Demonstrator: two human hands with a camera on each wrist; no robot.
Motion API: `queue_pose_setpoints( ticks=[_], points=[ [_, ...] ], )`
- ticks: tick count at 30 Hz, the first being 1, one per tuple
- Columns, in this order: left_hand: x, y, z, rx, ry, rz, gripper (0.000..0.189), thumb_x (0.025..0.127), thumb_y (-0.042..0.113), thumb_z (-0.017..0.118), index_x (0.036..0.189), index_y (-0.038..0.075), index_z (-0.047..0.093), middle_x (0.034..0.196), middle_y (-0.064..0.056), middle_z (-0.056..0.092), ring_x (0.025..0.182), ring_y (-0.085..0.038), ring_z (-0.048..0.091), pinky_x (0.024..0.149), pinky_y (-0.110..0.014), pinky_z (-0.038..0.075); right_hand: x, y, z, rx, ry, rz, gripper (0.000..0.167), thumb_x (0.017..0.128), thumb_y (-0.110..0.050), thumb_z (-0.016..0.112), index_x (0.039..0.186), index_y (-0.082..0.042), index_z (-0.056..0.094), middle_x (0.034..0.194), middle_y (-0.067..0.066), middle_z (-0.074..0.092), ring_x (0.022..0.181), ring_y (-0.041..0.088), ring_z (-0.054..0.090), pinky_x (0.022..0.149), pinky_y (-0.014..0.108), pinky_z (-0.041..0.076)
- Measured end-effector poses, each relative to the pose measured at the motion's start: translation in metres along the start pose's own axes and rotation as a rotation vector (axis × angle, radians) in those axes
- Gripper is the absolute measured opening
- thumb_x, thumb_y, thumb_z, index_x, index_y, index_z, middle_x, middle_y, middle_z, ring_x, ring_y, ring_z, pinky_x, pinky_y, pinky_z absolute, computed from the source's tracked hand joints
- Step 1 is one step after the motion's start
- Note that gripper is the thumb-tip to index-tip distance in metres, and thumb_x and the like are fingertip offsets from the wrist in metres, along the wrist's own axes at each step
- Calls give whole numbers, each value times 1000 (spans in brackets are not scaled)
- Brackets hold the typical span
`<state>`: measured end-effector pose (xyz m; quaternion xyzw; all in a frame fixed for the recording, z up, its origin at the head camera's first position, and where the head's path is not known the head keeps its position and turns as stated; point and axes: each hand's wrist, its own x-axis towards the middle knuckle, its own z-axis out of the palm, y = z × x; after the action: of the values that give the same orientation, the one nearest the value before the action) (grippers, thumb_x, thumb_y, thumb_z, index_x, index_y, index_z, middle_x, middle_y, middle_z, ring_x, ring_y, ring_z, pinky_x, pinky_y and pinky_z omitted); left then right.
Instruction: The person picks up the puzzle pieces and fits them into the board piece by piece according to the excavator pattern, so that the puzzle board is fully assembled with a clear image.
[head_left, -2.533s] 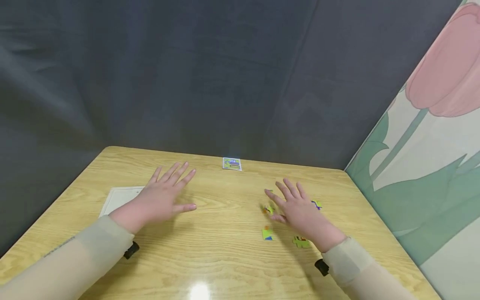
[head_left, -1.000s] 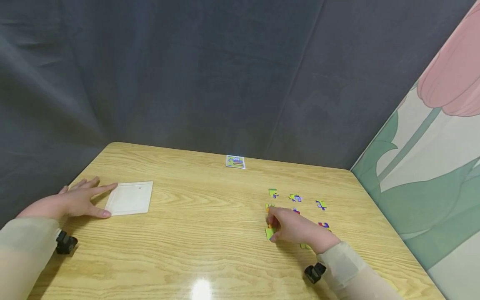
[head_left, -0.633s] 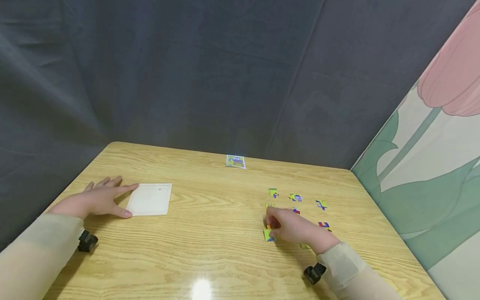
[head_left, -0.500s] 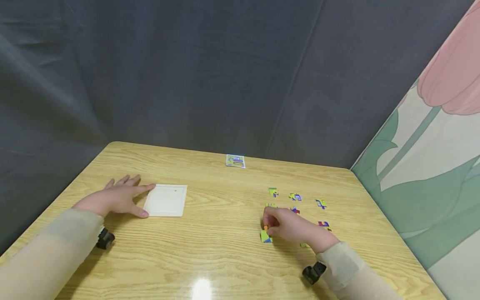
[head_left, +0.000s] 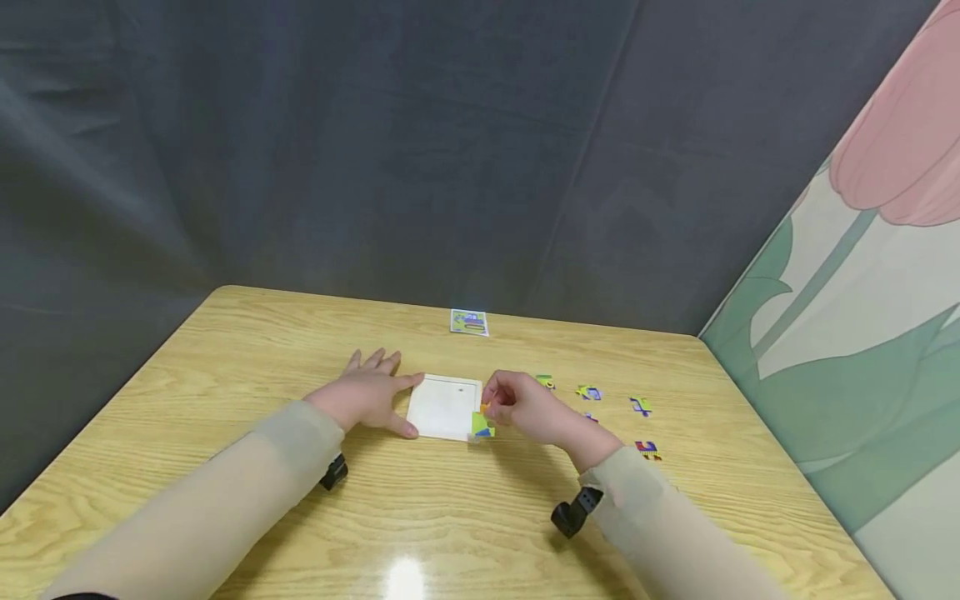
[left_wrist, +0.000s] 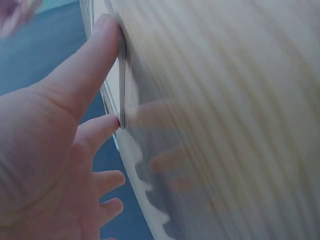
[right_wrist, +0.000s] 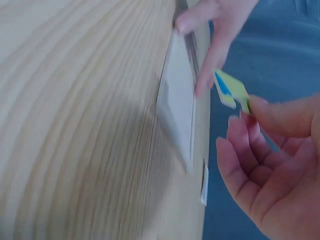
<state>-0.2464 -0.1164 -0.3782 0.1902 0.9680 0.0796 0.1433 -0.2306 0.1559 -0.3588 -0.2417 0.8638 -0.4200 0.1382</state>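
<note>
My left hand lies at the left side of a shallow white square tray. Its thumb and index finger are spread straight against the tray's edge, as the left wrist view also shows. My right hand pinches a green and blue jigsaw piece between thumb and fingertips. In the right wrist view the jigsaw piece is raised above the table, and in the head view it overlaps the tray's right edge.
Several loose jigsaw pieces lie to the right, among them a red and purple one and a blue and yellow one. A small picture card is near the back edge. A dark curtain hangs behind the wooden table.
The left hand has slid the white tray rightward to the table's middle. The right hand has picked up the green and blue jigsaw piece and carried it left to the tray.
</note>
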Motion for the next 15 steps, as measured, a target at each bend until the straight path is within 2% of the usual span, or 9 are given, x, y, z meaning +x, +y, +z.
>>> queue_pose_setpoints(
  ticks=[6, 9, 15],
  points=[
    [7, 19, 2, 46, -8, -9, 96, 77, 73, 65, 156, 28, 34, 162, -18, 13, 148, -41, 3, 114, -60, -4, 30, -2, 22, 59, 114, 99, 7, 93, 5, 64, 95, -1, 61, 76, 8, 58, 67, 18, 54, 57, 26, 46],
    [6, 23, 2, 54, -9, -10, 96, 77, 73, 64, 157, 28, 32, 162, -18, 12, 148, -40, 3, 114, -60, -4, 40, 2, 32, 78, 124, 139, 6, 93, 5, 63, 96, 0, 62, 77, 8, 59, 67, 18, 55, 55, 26, 44],
    [4, 29, 2, 40, -1, 6, 97, 78, 73, 63, 157, 26, 32, 162, -20, 12, 147, -42, 4, 114, -62, -2, 44, 4, 46, 84, 121, 150, 7, 91, 4, 66, 91, -1, 62, 77, 7, 59, 64, 15, 53, 55, 24, 44]
  ],
)
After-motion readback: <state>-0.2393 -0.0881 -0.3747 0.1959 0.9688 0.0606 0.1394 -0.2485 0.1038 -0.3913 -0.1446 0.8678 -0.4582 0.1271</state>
